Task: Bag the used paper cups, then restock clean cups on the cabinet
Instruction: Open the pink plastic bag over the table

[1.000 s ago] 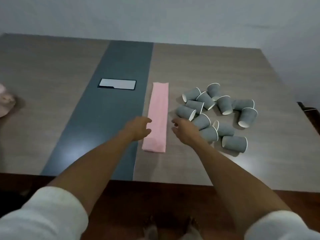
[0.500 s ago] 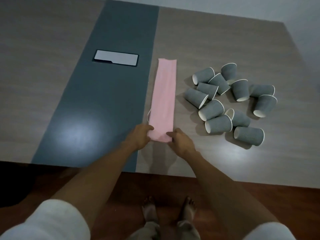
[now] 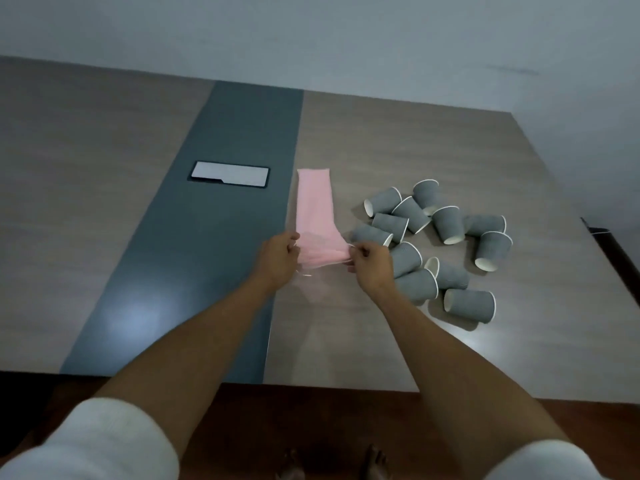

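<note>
A folded pink plastic bag (image 3: 314, 206) lies lengthwise on the table, its near end lifted and spread. My left hand (image 3: 277, 259) pinches the left corner of that near end and my right hand (image 3: 372, 268) pinches the right corner, pulling the edge apart. Several grey paper cups (image 3: 446, 223) with white rims lie tipped over in a heap just right of the bag, the nearest ones touching my right hand's side.
A dark phone (image 3: 229, 174) lies face up on the blue-grey middle stripe of the wooden table (image 3: 398, 143). The table's near edge runs above a reddish-brown floor, where bare feet show. A dark object (image 3: 609, 244) sits beyond the table's right edge.
Both hands went from reaching beside the bag to gripping its near end. The end has risen off the table and spread wider between the hands.
</note>
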Action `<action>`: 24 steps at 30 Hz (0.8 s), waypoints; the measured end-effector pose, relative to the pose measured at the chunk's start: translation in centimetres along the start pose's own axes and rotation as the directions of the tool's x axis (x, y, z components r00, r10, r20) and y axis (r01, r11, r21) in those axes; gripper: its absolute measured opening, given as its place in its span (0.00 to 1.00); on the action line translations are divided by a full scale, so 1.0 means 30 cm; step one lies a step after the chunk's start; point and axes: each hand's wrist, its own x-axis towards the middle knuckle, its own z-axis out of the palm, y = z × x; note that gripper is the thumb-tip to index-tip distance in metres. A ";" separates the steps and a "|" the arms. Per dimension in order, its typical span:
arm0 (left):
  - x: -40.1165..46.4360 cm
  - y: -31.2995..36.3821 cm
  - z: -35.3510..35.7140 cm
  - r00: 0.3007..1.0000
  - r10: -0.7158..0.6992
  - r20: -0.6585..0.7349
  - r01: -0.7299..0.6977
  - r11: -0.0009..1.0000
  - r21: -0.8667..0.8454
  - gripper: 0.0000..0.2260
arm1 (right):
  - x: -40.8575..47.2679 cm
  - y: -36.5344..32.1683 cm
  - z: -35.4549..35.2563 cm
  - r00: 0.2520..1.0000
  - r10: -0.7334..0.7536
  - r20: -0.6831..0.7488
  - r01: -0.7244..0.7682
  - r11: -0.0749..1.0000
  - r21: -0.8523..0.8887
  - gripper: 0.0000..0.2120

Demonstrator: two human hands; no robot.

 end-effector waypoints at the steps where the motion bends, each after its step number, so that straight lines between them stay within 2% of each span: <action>1: 0.009 0.039 -0.021 1.000 0.011 -0.019 -0.011 1.000 -0.011 0.13 | 0.012 -0.044 -0.025 0.999 -0.005 -0.053 0.007 0.999 0.033 0.09; 4: 0.022 0.138 -0.083 0.994 0.044 -0.101 -0.043 0.999 0.013 0.10 | 0.028 -0.156 -0.114 0.977 -0.066 -0.203 0.072 0.997 0.018 0.10; 6: 0.024 0.183 -0.120 0.989 0.014 -0.146 -0.006 0.998 0.056 0.09 | 0.044 -0.200 -0.167 0.955 -0.042 -0.295 0.064 0.996 0.064 0.08; 11: -0.006 0.236 -0.207 0.955 -0.190 -0.227 0.231 0.958 0.172 0.10 | 0.082 -0.266 -0.279 0.898 0.053 -0.437 0.040 0.979 0.201 0.10; 15: -0.019 0.229 -0.250 0.898 -0.358 -0.257 0.399 0.907 0.131 0.13 | 0.096 -0.269 -0.311 0.883 0.132 -0.450 0.007 0.956 0.294 0.15; 17: -0.027 0.238 -0.252 0.906 -0.309 -0.289 0.351 0.930 0.105 0.17 | 0.084 -0.277 -0.302 0.907 0.146 -0.395 -0.023 0.954 0.299 0.19; 19: -0.036 0.255 -0.239 0.958 -0.128 -0.257 0.156 0.983 0.093 0.25 | 0.061 -0.293 -0.281 0.936 0.122 -0.330 -0.022 0.956 0.293 0.21; 21: -0.062 0.290 -0.209 0.996 0.072 -0.050 -0.064 0.989 0.134 0.31 | 0.041 -0.309 -0.253 0.953 0.071 -0.295 0.006 0.968 0.251 0.21; 23: -0.084 0.317 -0.162 0.983 0.113 0.146 -0.145 0.962 0.233 0.30 | 0.022 -0.325 -0.229 0.962 0.017 -0.273 0.041 0.978 0.206 0.18; 24: -0.087 0.316 -0.136 0.978 0.120 0.170 -0.162 0.951 0.264 0.25 | 0.011 -0.331 -0.215 0.964 -0.006 -0.265 0.057 0.981 0.184 0.16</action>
